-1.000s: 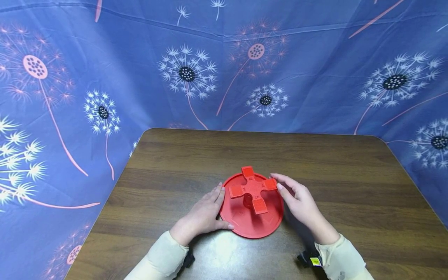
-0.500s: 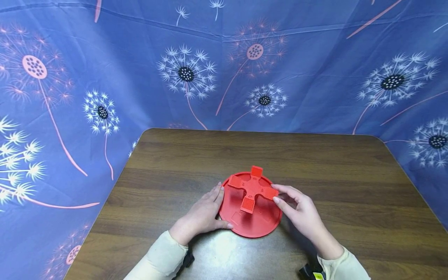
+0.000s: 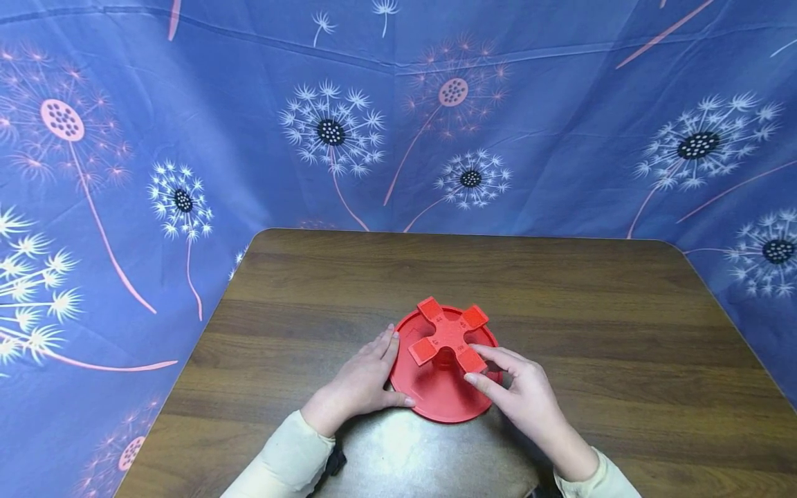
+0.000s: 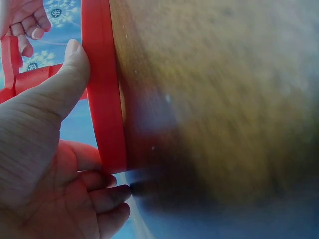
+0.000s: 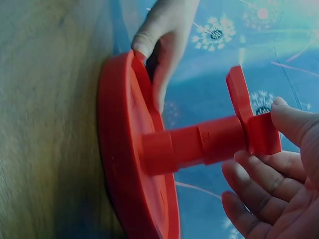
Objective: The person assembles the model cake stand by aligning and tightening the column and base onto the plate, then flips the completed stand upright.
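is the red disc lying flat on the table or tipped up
Flat. The red disc rests on the table with its post and cross handle standing upright; the left hand steadies its rim.

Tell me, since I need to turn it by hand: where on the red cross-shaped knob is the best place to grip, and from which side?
Probably at an arm tip of the red cross-shaped knob, coming from the near right, where the right hand already pinches one. The arms stand raised on a post above the red disc, leaving room for fingers underneath. The left hand steadies the disc's rim.
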A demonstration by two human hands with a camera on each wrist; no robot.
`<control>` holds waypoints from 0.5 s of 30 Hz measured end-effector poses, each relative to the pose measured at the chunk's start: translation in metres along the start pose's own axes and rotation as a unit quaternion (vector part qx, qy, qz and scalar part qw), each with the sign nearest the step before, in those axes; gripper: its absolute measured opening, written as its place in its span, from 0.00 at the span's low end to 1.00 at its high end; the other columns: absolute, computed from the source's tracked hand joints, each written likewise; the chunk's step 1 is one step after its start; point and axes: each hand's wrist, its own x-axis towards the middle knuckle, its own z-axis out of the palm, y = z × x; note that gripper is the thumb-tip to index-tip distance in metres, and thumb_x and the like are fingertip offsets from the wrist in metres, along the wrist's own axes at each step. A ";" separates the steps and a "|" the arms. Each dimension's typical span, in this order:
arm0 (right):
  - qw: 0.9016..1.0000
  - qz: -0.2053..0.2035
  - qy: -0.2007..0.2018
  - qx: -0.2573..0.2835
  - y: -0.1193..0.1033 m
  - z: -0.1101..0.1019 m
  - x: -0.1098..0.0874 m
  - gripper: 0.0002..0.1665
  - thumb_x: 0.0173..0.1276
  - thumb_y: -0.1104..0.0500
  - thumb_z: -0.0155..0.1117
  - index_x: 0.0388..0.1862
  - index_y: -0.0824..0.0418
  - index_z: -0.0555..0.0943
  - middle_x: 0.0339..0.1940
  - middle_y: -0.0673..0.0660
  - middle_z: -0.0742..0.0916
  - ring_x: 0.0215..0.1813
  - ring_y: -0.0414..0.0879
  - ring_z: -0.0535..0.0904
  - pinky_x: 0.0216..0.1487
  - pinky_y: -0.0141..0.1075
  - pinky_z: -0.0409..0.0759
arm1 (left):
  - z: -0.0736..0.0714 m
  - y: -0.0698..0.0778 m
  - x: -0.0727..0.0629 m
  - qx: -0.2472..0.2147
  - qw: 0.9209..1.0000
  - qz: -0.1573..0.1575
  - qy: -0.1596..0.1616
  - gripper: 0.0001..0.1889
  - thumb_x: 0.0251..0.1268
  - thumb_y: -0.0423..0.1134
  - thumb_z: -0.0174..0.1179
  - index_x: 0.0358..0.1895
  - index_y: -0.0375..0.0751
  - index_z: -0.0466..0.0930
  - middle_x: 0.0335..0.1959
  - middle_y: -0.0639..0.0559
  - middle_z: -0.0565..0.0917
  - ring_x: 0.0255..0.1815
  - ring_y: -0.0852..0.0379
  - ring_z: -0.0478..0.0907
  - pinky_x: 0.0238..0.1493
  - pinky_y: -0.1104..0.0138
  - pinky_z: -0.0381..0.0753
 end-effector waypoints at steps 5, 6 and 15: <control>0.999 -0.001 0.010 -0.038 -0.003 0.008 -0.002 0.29 0.47 0.63 0.81 0.51 0.57 0.84 0.36 0.44 0.87 0.31 0.34 0.82 0.31 0.32 0.82 | 0.000 0.001 0.000 -0.002 1.000 -0.006 -0.004 0.58 0.51 0.67 0.66 0.74 0.27 0.54 0.76 0.34 0.52 0.77 0.43 0.51 0.72 0.54 0.59; 0.999 -0.003 0.012 -0.043 -0.004 0.009 -0.002 0.29 0.47 0.63 0.81 0.51 0.57 0.84 0.36 0.44 0.87 0.31 0.34 0.82 0.32 0.33 0.83 | 0.000 0.001 0.001 -0.002 1.000 -0.007 -0.004 0.58 0.51 0.68 0.66 0.74 0.27 0.54 0.76 0.34 0.52 0.77 0.43 0.51 0.73 0.54 0.59; 0.998 -0.026 0.035 -0.056 -0.002 0.001 0.000 0.26 0.49 0.65 0.79 0.49 0.59 0.85 0.36 0.47 0.88 0.32 0.34 0.81 0.30 0.27 0.78 | 0.000 0.001 0.001 -0.003 1.000 -0.009 -0.008 0.58 0.51 0.68 0.65 0.74 0.28 0.54 0.77 0.34 0.52 0.77 0.44 0.51 0.73 0.54 0.58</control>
